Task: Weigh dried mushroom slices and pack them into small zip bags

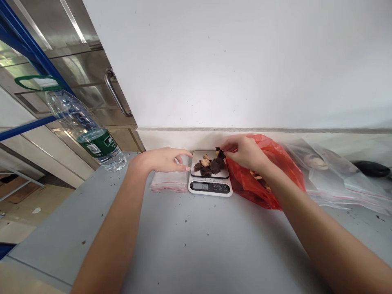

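Note:
A small white kitchen scale (193, 187) stands on the grey table near the wall, its display lit with digits too small to read surely. On its plate lies a heap of dark brown dried pieces (215, 165), along with a few pale beige lumps (205, 162). My right hand (246, 152) pinches a dark dried piece (218, 152) at the plate's far right corner. To the scale's left, my left hand (165, 159) is empty, thumb and fingers apart, fingertips at the plate's edge. Beneath it is a stack of clear zip bags (169, 182).
A red plastic bag (283, 163) with dried pieces inside sits right of the scale, under my right forearm. Farther right are more clear zip bags (339, 181) and a black object (372, 168). A large water bottle (94, 141) stands at the table's left edge. The wall rises behind.

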### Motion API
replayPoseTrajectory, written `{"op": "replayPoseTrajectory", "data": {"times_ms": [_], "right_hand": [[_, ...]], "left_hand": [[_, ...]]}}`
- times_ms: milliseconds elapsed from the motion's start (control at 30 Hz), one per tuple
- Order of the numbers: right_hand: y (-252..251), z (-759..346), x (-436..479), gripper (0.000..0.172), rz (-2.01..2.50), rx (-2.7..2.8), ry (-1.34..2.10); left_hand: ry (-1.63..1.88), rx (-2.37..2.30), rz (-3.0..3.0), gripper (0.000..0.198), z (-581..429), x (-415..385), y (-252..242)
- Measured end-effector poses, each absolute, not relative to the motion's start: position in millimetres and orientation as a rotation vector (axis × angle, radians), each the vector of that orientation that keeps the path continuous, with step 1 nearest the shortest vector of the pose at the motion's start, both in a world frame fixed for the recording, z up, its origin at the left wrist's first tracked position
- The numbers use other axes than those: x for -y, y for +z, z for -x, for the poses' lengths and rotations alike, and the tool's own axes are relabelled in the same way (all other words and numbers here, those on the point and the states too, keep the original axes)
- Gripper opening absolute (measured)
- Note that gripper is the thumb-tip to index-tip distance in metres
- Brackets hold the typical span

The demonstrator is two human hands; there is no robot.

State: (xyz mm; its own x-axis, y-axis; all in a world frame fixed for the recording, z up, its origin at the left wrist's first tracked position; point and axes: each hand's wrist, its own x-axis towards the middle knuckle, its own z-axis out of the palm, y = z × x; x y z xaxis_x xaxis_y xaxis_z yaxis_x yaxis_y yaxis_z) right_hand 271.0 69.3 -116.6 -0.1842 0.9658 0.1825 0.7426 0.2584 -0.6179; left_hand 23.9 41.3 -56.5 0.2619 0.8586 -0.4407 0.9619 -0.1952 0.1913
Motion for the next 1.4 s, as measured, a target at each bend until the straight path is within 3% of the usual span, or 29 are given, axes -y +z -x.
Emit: {"op": "replayPoseTrajectory", "data": {"times_ms": [367,1400], "right_hand": [[-117,-275,-71,0.026,1.270,2.021,0.405],[-94,-273,-58,0.024,1.448,2.099,0.456]], "left_hand": [[-0.363,-1.654,-2.123,0.072,-24,-40,-55],[-0.326,-1.631,-2.069,0.082,-14,-43,-56]]}}
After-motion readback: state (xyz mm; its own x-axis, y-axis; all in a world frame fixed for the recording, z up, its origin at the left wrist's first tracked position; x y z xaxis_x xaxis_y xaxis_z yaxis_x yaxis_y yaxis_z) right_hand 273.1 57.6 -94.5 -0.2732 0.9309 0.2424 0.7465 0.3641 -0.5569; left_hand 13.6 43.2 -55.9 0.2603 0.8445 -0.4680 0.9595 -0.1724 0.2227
